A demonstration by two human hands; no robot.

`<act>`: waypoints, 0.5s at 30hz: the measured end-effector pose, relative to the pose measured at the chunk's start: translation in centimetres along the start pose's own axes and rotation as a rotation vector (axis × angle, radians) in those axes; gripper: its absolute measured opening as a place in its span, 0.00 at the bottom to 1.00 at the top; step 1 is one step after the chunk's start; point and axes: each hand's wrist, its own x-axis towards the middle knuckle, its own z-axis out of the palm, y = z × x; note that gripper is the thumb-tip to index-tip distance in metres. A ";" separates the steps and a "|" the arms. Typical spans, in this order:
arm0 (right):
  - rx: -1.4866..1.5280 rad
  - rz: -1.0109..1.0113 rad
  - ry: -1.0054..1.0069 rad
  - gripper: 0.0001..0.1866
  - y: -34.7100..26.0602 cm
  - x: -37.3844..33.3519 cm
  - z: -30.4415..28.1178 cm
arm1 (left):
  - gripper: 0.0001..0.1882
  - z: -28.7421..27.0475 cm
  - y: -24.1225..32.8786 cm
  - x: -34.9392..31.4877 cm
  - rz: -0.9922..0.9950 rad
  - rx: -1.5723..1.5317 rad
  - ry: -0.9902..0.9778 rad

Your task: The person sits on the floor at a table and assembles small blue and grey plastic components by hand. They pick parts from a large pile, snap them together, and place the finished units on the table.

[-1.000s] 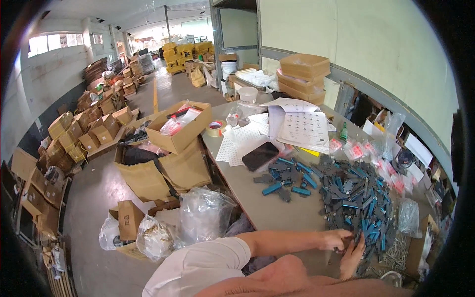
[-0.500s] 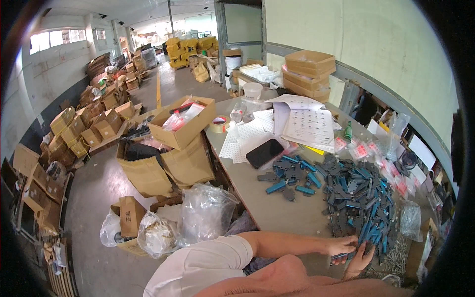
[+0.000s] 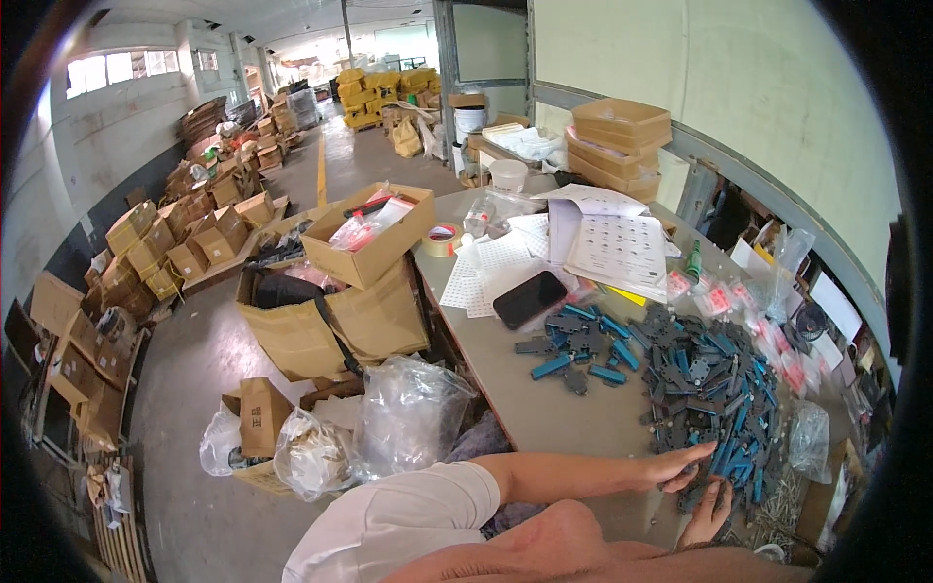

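Observation:
A large heap of small hardware parts (image 3: 708, 374), dark grey with blue strips, lies on the right side of the table. At its near edge, my left hand (image 3: 683, 467) reaches in from the left, index finger stretched along the parts and other fingers curled under. What those curled fingers hold is hidden. Just below and to the right, my right hand (image 3: 708, 517) is closed with thumb and fingers around a small dark part, partly hidden. The hands are close together. A smaller group of the same parts (image 3: 580, 340) lies left of the heap.
On the table (image 3: 505, 384) lie a phone (image 3: 530, 298), printed sheets (image 3: 618, 255) and a tape roll (image 3: 442, 239). Red-and-white packets (image 3: 714, 298) lie beyond the heap, screws (image 3: 780, 507) at its near right. Left of the table stand an open carton (image 3: 340, 311) and plastic bags (image 3: 408, 413).
My left hand has risen slightly, its index finger now stretched over the heap's edge. The blue-edged part seen beneath it before is no longer plain to see. The view has shifted a little.

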 end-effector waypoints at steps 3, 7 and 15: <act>-0.030 -0.058 0.124 0.25 1.6 -0.2 0.7 | 0.34 -0.6 -0.9 0.6 0.038 -0.044 -0.043; -0.052 -0.112 0.045 0.26 3.1 0.9 0.4 | 0.21 -1.3 -1.2 0.8 0.067 -0.202 -0.094; 0.007 -0.205 -0.005 0.29 4.7 1.9 0.4 | 0.06 -0.4 -1.2 0.5 0.160 -0.300 -0.005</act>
